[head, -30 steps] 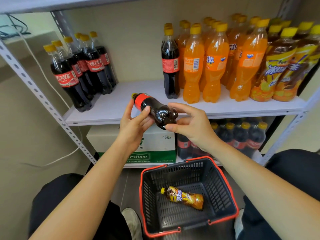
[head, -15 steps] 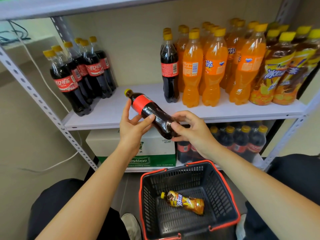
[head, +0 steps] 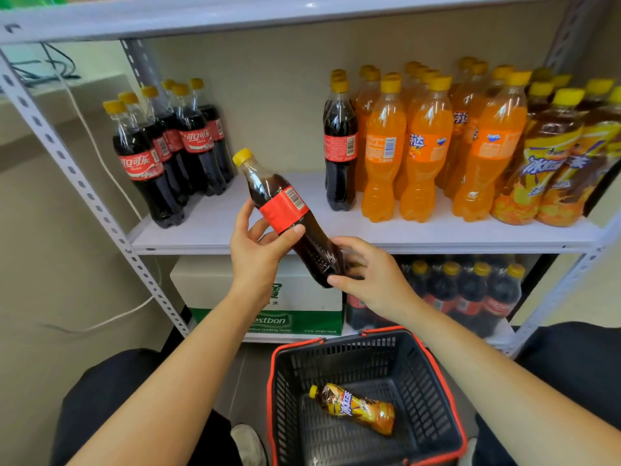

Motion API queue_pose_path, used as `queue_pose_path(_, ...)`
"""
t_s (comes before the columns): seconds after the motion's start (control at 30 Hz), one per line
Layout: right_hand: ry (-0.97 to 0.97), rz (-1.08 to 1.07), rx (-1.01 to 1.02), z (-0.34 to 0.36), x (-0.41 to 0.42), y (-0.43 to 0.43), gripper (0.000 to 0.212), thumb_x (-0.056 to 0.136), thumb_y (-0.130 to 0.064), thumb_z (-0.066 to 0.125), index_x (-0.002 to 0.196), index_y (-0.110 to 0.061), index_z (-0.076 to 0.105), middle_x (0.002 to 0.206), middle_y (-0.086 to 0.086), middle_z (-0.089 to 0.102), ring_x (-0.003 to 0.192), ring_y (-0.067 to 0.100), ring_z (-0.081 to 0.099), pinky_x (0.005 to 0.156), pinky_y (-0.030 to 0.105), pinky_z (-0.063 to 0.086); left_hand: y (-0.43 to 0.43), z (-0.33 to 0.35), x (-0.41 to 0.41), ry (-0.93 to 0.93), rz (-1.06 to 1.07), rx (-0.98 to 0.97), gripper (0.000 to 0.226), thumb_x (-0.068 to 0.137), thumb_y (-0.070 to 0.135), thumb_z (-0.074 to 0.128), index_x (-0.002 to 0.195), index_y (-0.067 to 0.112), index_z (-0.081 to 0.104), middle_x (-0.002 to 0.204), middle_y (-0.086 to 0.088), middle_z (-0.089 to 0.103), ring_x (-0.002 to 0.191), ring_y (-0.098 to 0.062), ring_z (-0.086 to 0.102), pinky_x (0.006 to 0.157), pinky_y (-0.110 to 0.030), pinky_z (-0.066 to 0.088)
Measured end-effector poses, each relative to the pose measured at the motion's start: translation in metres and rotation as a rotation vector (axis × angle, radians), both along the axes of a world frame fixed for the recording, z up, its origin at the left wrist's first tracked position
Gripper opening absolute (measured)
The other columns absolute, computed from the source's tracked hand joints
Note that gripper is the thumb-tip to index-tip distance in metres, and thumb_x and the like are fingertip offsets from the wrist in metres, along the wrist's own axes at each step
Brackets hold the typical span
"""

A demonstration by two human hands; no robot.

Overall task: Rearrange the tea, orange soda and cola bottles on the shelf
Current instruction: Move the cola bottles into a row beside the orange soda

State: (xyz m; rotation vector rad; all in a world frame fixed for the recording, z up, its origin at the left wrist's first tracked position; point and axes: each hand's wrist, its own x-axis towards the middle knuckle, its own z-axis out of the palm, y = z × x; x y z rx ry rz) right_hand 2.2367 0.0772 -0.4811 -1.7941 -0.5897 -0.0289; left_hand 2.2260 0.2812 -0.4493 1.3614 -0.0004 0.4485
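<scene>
A cola bottle (head: 285, 210) with a yellow cap and red label tilts in front of the white shelf (head: 235, 227), cap up-left. My left hand (head: 257, 253) grips its middle, thumb on the label's lower edge. My right hand (head: 366, 277) has its fingers curled round the bottle's base. Several cola bottles (head: 168, 153) stand at the shelf's left. A lone cola bottle (head: 340, 146) stands beside the orange soda bottles (head: 426, 146). Tea bottles (head: 551, 156) fill the far right.
A black basket with a red rim (head: 437, 351) sits on the floor below, holding one tea bottle (head: 356, 408) on its side. A white and green water carton (head: 268, 314) and more cola bottles (head: 470, 290) sit on the lower shelf. Perforated grey posts frame the shelf.
The held cola bottle has swung from nearly flat toward upright, cap rising up-left. My left hand has slid to its middle while my right stays at the base.
</scene>
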Motion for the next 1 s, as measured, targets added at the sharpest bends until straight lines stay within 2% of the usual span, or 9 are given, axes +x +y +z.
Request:
queue_pose_path(0.1, -0.065, -0.009, -0.126, 0.003, 0.006, -0.001, 0.053, 0.088, -0.012, 0.077, 0.133, -0.034, 0.060, 0.126, -0.017, 0.066, 0.122, 0.001, 0.060, 0.103, 0.027, 0.050, 0.002, 0.007, 0.001, -0.049, 0.007, 0.102, 0.082, 0.074, -0.002, 0.086, 0.145, 0.021, 0.050, 0.124, -0.012, 0.070, 0.105, -0.027, 0.073, 0.091, -0.040, 0.060)
queue_pose_path(0.2, -0.281, -0.126, -0.361, 0.007, 0.020, -0.007, 0.048, 0.090, -0.024, 0.075, 0.137, -0.023, 0.063, 0.134, -0.008, 0.064, 0.129, 0.011, 0.052, 0.110, 0.037, 0.043, 0.005, 0.017, 0.003, -0.118, 0.012, 0.223, 0.087, 0.071, 0.000, 0.089, 0.144, 0.028, 0.051, 0.123, -0.006, 0.071, 0.106, -0.021, 0.072, 0.088, -0.032, 0.059)
queue_pose_path(0.3, -0.363, -0.189, -0.664, 0.005, 0.035, -0.012, 0.057, 0.093, -0.040, 0.068, 0.146, -0.024, 0.054, 0.151, -0.001, 0.051, 0.140, 0.020, 0.040, 0.117, 0.042, 0.031, 0.009, 0.028, 0.009, -0.168, 0.021, 0.321, 0.088, 0.067, 0.005, 0.093, 0.137, 0.040, 0.053, 0.116, 0.005, 0.073, 0.104, -0.013, 0.071, 0.080, -0.020, 0.057)
queue_pose_path(0.4, -0.406, -0.198, -0.865, -0.006, 0.044, -0.014, 0.065, 0.094, -0.050, 0.062, 0.152, -0.026, 0.045, 0.159, -0.001, 0.041, 0.145, 0.022, 0.032, 0.116, 0.040, 0.024, 0.013, 0.041, 0.022, -0.189, 0.024, 0.390, 0.090, 0.065, 0.007, 0.095, 0.137, 0.040, 0.052, 0.113, 0.012, 0.072, 0.102, -0.009, 0.071, 0.079, -0.020, 0.057)
queue_pose_path(0.6, -0.459, -0.214, -0.802, -0.007, 0.053, -0.016, 0.056, 0.093, -0.047, 0.065, 0.145, -0.029, 0.054, 0.148, -0.004, 0.051, 0.138, 0.019, 0.040, 0.115, 0.038, 0.027, 0.015, 0.059, 0.065, -0.202, 0.046, 0.503, 0.093, 0.064, 0.011, 0.096, 0.141, 0.035, 0.049, 0.118, 0.006, 0.069, 0.102, -0.010, 0.069, 0.081, -0.019, 0.057)
queue_pose_path(0.77, -0.459, -0.188, -0.817, -0.010, 0.053, -0.021, 0.058, 0.094, -0.046, 0.063, 0.149, -0.033, 0.049, 0.153, -0.006, 0.047, 0.142, 0.018, 0.038, 0.118, 0.038, 0.025, 0.009, 0.053, 0.100, -0.166, 0.034, 0.552, 0.093, 0.068, 0.014, 0.094, 0.146, 0.028, 0.044, 0.123, 0.002, 0.065, 0.106, -0.011, 0.067, 0.078, -0.013, 0.054)
queue_pose_path(0.83, -0.450, -0.183, -0.824, -0.009, 0.055, -0.022, 0.058, 0.095, -0.046, 0.062, 0.150, -0.034, 0.048, 0.153, -0.007, 0.047, 0.141, 0.017, 0.038, 0.118, 0.037, 0.026, 0.007, 0.050, 0.113, -0.161, 0.044, 0.566, 0.093, 0.071, 0.013, 0.093, 0.146, 0.030, 0.041, 0.126, 0.002, 0.062, 0.109, -0.009, 0.064, 0.077, -0.016, 0.056)
queue_pose_path(0.9, -0.444, -0.180, -0.847, -0.006, 0.057, -0.021, 0.056, 0.096, -0.046, 0.060, 0.150, -0.035, 0.047, 0.151, -0.009, 0.048, 0.140, 0.015, 0.038, 0.116, 0.036, 0.028, 0.009, 0.049, 0.126, -0.149, 0.072, 0.571, 0.093, 0.073, 0.012, 0.091, 0.147, 0.032, 0.038, 0.128, 0.002, 0.059, 0.111, -0.008, 0.062, 0.079, -0.018, 0.055)
queue_pose_path(1.0, -0.451, -0.177, -0.875, 0.002, 0.061, -0.018, 0.049, 0.097, -0.043, 0.059, 0.145, -0.031, 0.054, 0.140, -0.009, 0.055, 0.131, 0.016, 0.044, 0.105, 0.036, 0.036, 0.014, 0.050, 0.148, -0.125, 0.111, 0.559, 0.094, 0.077, 0.011, 0.088, 0.152, 0.025, 0.032, 0.125, 0.005, 0.056, 0.104, -0.004, 0.061, 0.073, -0.007, 0.051)
